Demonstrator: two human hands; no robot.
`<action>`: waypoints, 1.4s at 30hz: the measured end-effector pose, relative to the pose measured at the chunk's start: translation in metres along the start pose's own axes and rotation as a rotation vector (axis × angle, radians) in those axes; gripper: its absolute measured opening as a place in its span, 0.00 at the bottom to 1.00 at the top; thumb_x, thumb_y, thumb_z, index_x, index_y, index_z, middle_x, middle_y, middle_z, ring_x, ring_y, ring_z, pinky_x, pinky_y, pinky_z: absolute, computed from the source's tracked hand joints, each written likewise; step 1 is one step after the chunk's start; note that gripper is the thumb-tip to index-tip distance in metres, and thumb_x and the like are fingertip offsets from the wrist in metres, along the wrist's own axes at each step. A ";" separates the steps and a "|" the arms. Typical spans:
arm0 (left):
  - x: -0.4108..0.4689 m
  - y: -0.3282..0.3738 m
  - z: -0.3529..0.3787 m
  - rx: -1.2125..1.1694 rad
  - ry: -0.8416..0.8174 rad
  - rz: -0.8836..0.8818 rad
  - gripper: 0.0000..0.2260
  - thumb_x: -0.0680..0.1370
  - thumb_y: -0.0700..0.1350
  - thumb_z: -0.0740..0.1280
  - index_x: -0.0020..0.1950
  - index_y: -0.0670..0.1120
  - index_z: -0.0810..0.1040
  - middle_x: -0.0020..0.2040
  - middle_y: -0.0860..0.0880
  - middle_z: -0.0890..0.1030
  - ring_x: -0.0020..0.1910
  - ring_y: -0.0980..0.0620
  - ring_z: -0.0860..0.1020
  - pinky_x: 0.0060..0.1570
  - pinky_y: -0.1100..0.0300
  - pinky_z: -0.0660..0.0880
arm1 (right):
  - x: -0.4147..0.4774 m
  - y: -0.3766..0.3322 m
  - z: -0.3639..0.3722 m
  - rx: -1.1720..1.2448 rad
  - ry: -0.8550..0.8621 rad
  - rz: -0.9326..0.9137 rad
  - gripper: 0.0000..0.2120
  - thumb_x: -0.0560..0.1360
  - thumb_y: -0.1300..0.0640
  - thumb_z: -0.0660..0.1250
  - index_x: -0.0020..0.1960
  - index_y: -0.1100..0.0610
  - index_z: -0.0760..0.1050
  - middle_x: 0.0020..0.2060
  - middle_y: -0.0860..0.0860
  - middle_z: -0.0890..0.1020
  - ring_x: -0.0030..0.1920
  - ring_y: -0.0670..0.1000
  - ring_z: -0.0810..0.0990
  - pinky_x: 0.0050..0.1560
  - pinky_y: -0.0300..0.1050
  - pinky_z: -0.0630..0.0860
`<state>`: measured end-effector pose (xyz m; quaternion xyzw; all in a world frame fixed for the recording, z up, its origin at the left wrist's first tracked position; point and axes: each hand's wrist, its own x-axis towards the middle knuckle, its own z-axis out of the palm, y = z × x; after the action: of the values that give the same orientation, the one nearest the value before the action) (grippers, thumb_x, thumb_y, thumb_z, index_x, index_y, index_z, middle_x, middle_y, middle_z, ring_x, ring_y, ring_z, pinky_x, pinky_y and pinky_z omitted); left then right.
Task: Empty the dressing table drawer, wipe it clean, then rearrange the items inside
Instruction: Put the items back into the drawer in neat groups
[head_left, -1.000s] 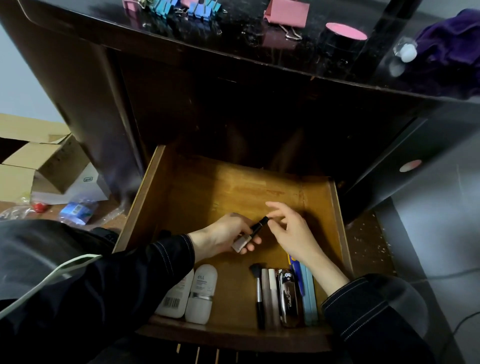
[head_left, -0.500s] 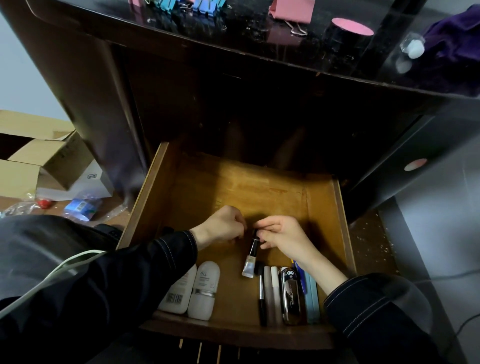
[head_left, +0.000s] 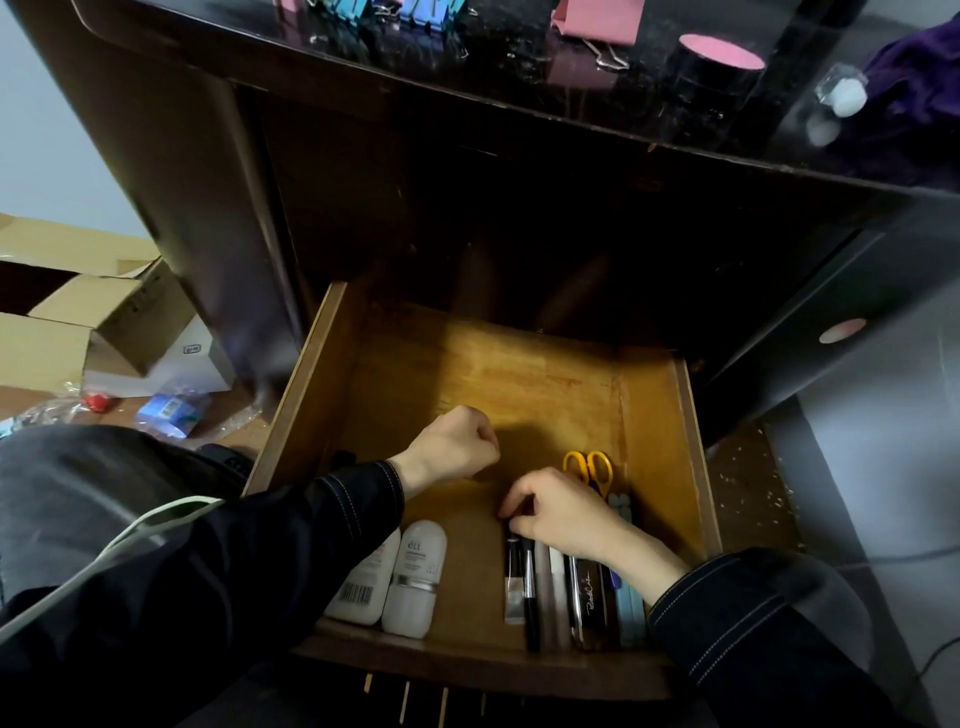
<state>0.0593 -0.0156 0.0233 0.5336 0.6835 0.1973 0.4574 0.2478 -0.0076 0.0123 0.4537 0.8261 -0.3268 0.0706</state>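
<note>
The wooden drawer is pulled out below the dark dressing table. My right hand pinches the black cap end of a small clear-bodied tube, which lies at the left of a row of slim items along the front right: a black brush, white sticks, a dark glossy case and pale blue pieces. Yellow-handled scissors lie just behind my right hand. Two white bottles rest at the front left. My left hand is a closed fist over the drawer's middle, holding nothing visible.
On the glossy tabletop are blue binder clips, a pink folded item, a black jar with a pink top, a small clear bottle and purple cloth. Cardboard boxes and plastic wrappers lie on the floor at left.
The tube went from held between both hands to lying in the front row. My left hand let go and closed into a fist; my right hand moved toward me with the tube.
</note>
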 end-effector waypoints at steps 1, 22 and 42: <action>0.000 0.000 0.000 -0.005 0.001 0.003 0.07 0.70 0.40 0.66 0.38 0.50 0.80 0.29 0.51 0.80 0.27 0.54 0.77 0.23 0.67 0.68 | -0.001 0.001 0.000 -0.042 -0.005 -0.022 0.05 0.72 0.54 0.72 0.45 0.45 0.84 0.37 0.32 0.78 0.39 0.35 0.77 0.35 0.30 0.67; 0.001 -0.001 -0.001 0.014 0.043 0.072 0.05 0.74 0.41 0.66 0.41 0.44 0.82 0.38 0.43 0.85 0.32 0.48 0.80 0.28 0.60 0.74 | -0.008 -0.006 -0.001 -0.282 -0.041 -0.136 0.14 0.68 0.37 0.72 0.46 0.44 0.78 0.46 0.43 0.71 0.50 0.47 0.71 0.40 0.46 0.67; -0.166 0.155 -0.175 -0.218 0.473 0.803 0.06 0.79 0.45 0.67 0.44 0.47 0.80 0.35 0.47 0.82 0.29 0.54 0.77 0.27 0.59 0.73 | -0.096 -0.165 -0.215 0.043 0.952 -0.494 0.02 0.76 0.48 0.67 0.45 0.43 0.77 0.42 0.38 0.81 0.42 0.43 0.80 0.40 0.39 0.76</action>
<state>0.0001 -0.0736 0.2975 0.6448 0.4839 0.5451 0.2302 0.2103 -0.0070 0.2975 0.3451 0.8419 -0.1087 -0.4004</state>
